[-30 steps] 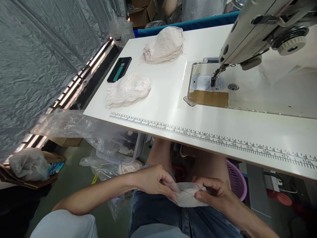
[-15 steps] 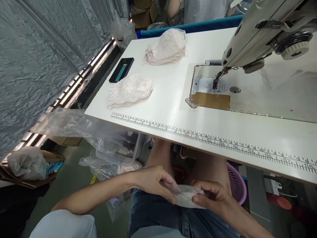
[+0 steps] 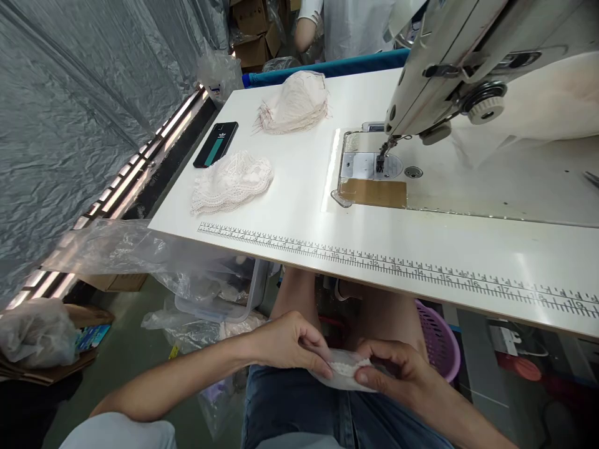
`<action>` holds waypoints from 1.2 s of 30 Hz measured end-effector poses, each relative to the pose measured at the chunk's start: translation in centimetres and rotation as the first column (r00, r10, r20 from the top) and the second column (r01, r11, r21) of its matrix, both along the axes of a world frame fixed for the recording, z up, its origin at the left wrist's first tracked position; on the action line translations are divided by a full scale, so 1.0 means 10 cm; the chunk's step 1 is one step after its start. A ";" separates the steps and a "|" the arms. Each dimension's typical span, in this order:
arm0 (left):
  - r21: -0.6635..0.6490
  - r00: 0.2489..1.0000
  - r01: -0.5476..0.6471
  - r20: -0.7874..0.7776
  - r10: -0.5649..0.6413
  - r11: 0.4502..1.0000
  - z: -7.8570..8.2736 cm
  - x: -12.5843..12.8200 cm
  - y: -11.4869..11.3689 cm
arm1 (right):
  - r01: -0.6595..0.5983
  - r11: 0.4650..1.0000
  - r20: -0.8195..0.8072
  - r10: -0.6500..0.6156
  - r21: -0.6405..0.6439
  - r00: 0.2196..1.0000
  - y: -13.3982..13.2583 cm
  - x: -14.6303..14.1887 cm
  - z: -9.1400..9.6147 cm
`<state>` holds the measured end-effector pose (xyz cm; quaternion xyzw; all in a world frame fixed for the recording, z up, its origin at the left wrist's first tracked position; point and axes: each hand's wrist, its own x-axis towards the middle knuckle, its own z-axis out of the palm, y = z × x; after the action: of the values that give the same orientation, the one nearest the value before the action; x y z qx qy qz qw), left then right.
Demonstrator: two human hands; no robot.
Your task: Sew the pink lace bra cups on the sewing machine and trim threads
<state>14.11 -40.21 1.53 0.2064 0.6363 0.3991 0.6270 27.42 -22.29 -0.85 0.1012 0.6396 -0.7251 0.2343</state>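
Observation:
Over my lap, a small white fabric piece with a lace edge point(image 3: 345, 369) is stretched between both hands. My left hand point(image 3: 299, 346) pinches its left end between thumb and fingers. At the other end, my right hand point(image 3: 390, 368) grips the fabric, its thumb lying on the lace. Above them on the table are a stack of white lace pieces point(image 3: 233, 181) and, farther back, a stack of pale fabric cups point(image 3: 296, 103) with loose threads at the edges. The sewing machine point(image 3: 435, 68) stands to the right, its presser foot point(image 3: 380, 163) over the metal plate.
A black phone point(image 3: 216, 144) lies by the table's left edge. The white table point(image 3: 290, 206) has a printed ruler along its front. Underneath are a clear plastic bin point(image 3: 255, 293) and a purple basket point(image 3: 437, 340). Across the table, part of another person point(image 3: 358, 28) shows.
The view has shifted, so the table and machine appear farther left and more of the machine's right side shows. Both hands still hold the lace-edged fabric over the lap, with little change in grip.

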 end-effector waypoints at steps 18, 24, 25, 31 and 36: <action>0.051 0.969 0.070 -0.241 -0.056 0.996 0.10 0.13 0.15 | 0.079 0.941 -0.188 -0.017 0.328 0.982 -0.02 0.18 0.10; 0.012 0.994 0.046 -0.101 -0.045 0.999 0.10 0.12 0.15 | 0.063 0.988 -0.217 -0.031 0.140 0.976 0.00 0.18 0.08; -0.001 0.997 0.037 -0.073 -0.037 0.999 0.10 0.13 0.15 | 0.059 0.991 -0.210 -0.032 0.123 0.977 0.00 0.17 0.08; -0.027 1.000 0.003 0.008 -0.003 1.000 0.06 0.16 0.18 | 0.044 0.993 -0.173 -0.024 0.111 0.985 0.01 0.17 0.07; -0.044 1.000 -0.010 -0.003 0.010 0.999 0.02 0.17 0.16 | 0.072 0.994 -0.169 -0.057 0.079 0.984 0.00 0.17 0.06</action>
<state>15.81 -38.62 1.78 0.1900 0.6468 0.3878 0.6286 29.09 -22.30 -0.28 0.0707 0.6836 -0.7104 0.1517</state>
